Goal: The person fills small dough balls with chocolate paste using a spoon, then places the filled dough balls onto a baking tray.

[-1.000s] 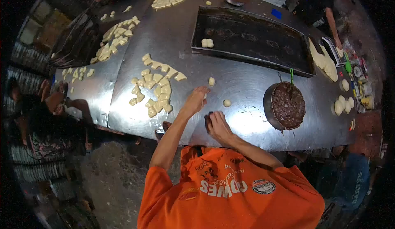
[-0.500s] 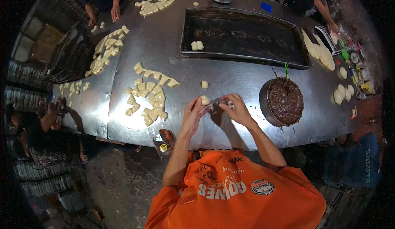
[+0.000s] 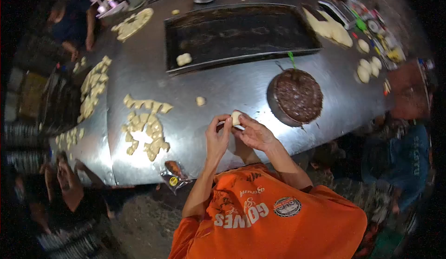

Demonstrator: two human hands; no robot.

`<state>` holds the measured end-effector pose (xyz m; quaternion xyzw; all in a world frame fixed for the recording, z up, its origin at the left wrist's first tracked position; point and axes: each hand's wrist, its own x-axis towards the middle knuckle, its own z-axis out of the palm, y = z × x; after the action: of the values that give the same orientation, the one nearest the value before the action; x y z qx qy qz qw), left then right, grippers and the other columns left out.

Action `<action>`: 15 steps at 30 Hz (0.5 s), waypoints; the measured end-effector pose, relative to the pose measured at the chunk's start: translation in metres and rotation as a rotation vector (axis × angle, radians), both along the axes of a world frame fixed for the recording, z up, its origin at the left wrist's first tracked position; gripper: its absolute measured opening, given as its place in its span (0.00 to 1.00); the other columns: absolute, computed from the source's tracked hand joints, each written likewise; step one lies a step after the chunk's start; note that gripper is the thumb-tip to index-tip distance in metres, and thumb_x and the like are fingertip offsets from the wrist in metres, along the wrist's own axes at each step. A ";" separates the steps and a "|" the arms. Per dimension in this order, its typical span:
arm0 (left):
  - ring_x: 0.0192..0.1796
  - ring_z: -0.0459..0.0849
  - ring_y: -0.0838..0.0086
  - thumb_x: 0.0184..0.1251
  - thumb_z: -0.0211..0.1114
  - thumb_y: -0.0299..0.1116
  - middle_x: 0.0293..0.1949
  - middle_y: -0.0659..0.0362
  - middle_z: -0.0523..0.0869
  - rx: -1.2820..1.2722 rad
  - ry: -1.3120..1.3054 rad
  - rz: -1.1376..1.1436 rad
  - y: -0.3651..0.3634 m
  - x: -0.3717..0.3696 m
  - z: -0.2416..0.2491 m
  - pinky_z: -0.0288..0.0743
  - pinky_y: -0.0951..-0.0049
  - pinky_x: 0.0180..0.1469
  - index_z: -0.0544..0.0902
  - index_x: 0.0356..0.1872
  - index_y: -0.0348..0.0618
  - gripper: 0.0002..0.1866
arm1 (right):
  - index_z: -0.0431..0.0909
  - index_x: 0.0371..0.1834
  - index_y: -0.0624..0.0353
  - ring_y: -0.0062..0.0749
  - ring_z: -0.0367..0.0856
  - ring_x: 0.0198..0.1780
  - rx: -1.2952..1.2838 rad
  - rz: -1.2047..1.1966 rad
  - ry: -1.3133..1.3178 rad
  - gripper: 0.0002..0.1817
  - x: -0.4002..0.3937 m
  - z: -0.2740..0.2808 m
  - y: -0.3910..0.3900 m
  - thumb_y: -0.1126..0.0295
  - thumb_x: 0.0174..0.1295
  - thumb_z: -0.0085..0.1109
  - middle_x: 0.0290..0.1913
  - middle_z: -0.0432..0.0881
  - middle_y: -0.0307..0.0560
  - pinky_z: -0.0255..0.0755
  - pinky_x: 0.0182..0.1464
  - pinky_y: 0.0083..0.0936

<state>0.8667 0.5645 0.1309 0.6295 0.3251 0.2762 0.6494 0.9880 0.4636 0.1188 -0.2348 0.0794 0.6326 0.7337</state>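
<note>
A small pale dough ball (image 3: 236, 117) is pinched between my two hands above the near part of the metal table. My left hand (image 3: 217, 140) has its thumb and fingers closed at the ball's left side. The fingers of my right hand (image 3: 255, 136) press on it from the right. Something thin and whitish shows at the fingers, too small to make out. A dough piece (image 3: 200, 101) lies beyond my hands on the metal table (image 3: 186, 84). Cut dough pieces (image 3: 149, 126) are spread to the left. The round pan of chocolate filling (image 3: 297, 96) stands to the right.
A large dark baking tray (image 3: 244, 56) holds a cluster of dough balls (image 3: 184, 59). More dough (image 3: 95, 89) lies at the left, with dough balls (image 3: 364, 70) at the right. A plastic packet (image 3: 174, 177) sits at the near edge. Another person (image 3: 76, 26) is at the far left.
My hands have come together, and my right hand has moved onto the dough ball, previously held in my left. The camera view has turned and shifted, so the table things appear further left.
</note>
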 end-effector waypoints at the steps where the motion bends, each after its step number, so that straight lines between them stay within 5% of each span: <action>1: 0.45 0.84 0.72 0.74 0.63 0.35 0.43 0.55 0.86 -0.007 -0.009 -0.037 -0.006 0.003 -0.006 0.77 0.73 0.51 0.82 0.45 0.33 0.12 | 0.77 0.58 0.57 0.33 0.80 0.57 -0.007 -0.037 -0.009 0.16 0.004 0.000 -0.011 0.71 0.69 0.62 0.54 0.82 0.45 0.75 0.64 0.29; 3: 0.49 0.84 0.64 0.75 0.62 0.34 0.45 0.52 0.86 0.265 0.070 -0.122 -0.014 0.009 -0.008 0.77 0.68 0.55 0.82 0.46 0.34 0.12 | 0.77 0.58 0.57 0.33 0.80 0.59 0.023 0.029 -0.069 0.16 0.013 -0.003 -0.029 0.71 0.69 0.62 0.55 0.81 0.44 0.77 0.63 0.32; 5: 0.57 0.80 0.57 0.75 0.59 0.36 0.53 0.49 0.84 0.230 0.076 -0.237 -0.021 0.011 -0.006 0.75 0.63 0.59 0.83 0.49 0.36 0.13 | 0.77 0.58 0.59 0.35 0.83 0.55 -0.064 -0.008 -0.195 0.16 0.030 0.000 -0.052 0.69 0.69 0.63 0.56 0.82 0.46 0.80 0.59 0.32; 7: 0.63 0.77 0.60 0.78 0.57 0.37 0.61 0.49 0.78 0.411 0.119 -0.326 -0.023 0.013 -0.005 0.74 0.64 0.60 0.81 0.56 0.37 0.16 | 0.78 0.55 0.60 0.34 0.86 0.50 -0.294 0.040 -0.832 0.14 0.063 0.013 -0.071 0.69 0.68 0.63 0.52 0.85 0.47 0.82 0.53 0.31; 9: 0.66 0.75 0.59 0.79 0.55 0.38 0.64 0.48 0.75 0.329 0.122 -0.351 -0.023 0.014 0.001 0.74 0.62 0.63 0.79 0.60 0.38 0.18 | 0.80 0.51 0.62 0.38 0.88 0.43 -0.550 0.054 -1.557 0.12 0.102 0.012 -0.085 0.70 0.68 0.63 0.47 0.87 0.50 0.81 0.48 0.32; 12: 0.65 0.74 0.58 0.78 0.56 0.40 0.62 0.51 0.77 0.298 0.087 -0.341 -0.018 0.014 0.000 0.70 0.61 0.64 0.78 0.61 0.39 0.19 | 0.79 0.48 0.62 0.54 0.83 0.47 -0.702 0.103 -1.948 0.09 0.125 0.023 -0.091 0.75 0.66 0.59 0.43 0.84 0.60 0.77 0.50 0.41; 15: 0.65 0.75 0.58 0.79 0.54 0.40 0.62 0.49 0.77 0.279 0.088 -0.326 -0.015 0.014 0.000 0.71 0.61 0.64 0.77 0.62 0.38 0.20 | 0.76 0.50 0.61 0.58 0.81 0.49 -0.590 0.074 -2.256 0.10 0.133 -0.001 -0.089 0.77 0.66 0.57 0.46 0.82 0.61 0.76 0.51 0.46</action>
<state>0.8802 0.5498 0.1313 0.7691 0.2056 0.1821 0.5771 1.1207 0.3746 0.1173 -0.8277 -0.4808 0.0429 0.2862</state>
